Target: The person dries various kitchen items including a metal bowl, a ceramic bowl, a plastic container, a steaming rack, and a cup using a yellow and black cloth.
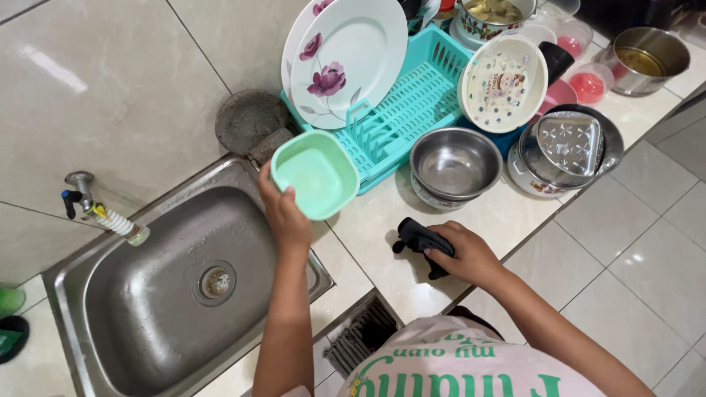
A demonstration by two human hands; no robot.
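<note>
The left hand (pixel 285 215) grips a green bowl (pixel 315 174) by its rim beside the teal rack (pixel 412 103), seemingly mid-placing and needing a free slot, while the right hand (pixel 465 254) clutches a dark cloth (pixel 421 241) on the desk (pixel 382 213).

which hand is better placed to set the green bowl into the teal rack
Left. The left hand already holds the green bowl, tilted, right beside the teal rack. The right hand grips a dark cloth on the counter.

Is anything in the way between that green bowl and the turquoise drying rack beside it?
Nothing visible. The left hand holds the green bowl right at the rack front edge; the near slots look free.
</note>
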